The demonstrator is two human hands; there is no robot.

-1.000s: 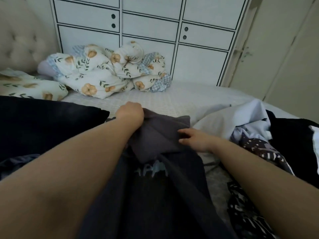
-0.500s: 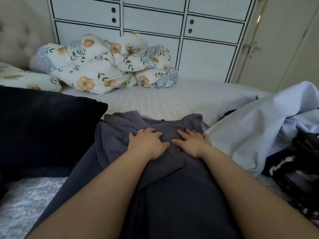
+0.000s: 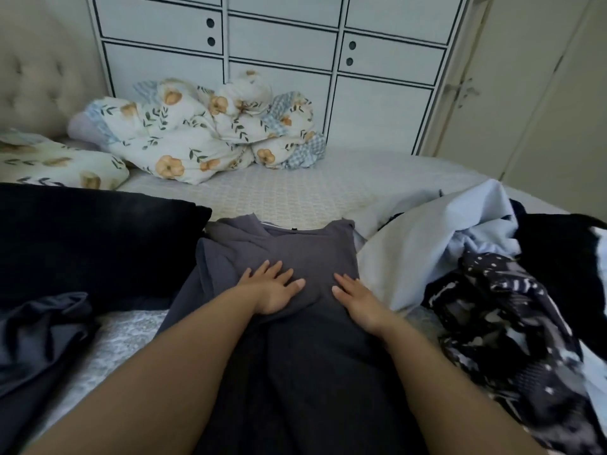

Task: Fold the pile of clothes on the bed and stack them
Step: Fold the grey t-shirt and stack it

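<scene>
Both hands are lying flat on a dark grey garment [image 3: 295,244] that is spread in the middle of the bed [image 3: 295,195], in front of the person. The left hand [image 3: 272,290] is pressing on the cloth with fingers straight and a little spread, so its grip is wide and is holding nothing. The right hand [image 3: 358,297] is resting just beside it, also with straight fingers, its grip wide as well; the two hands are near each other but are not touching. The far end of the garment, with a neckline, is pointing toward the white cabinet [image 3: 279,60], and the left side of the cloth is lying folded over toward the middle.

To the right of the garment a light blue cloth [image 3: 427,244] is lying crumpled, touching its edge. Further right, a dark patterned cloth with white marks [image 3: 502,316] and a black piece [image 3: 558,257] are making the rest of the pile. On the left side a black cushion [image 3: 92,238] is sitting on the bed, and another dark grey cloth [image 3: 39,336] is lying in front of it. At the far side of the bed a floral blanket [image 3: 197,133] is bunched against the cabinet, and a floral pillow [image 3: 59,162] is lying near the padded headboard [image 3: 36,80].
</scene>
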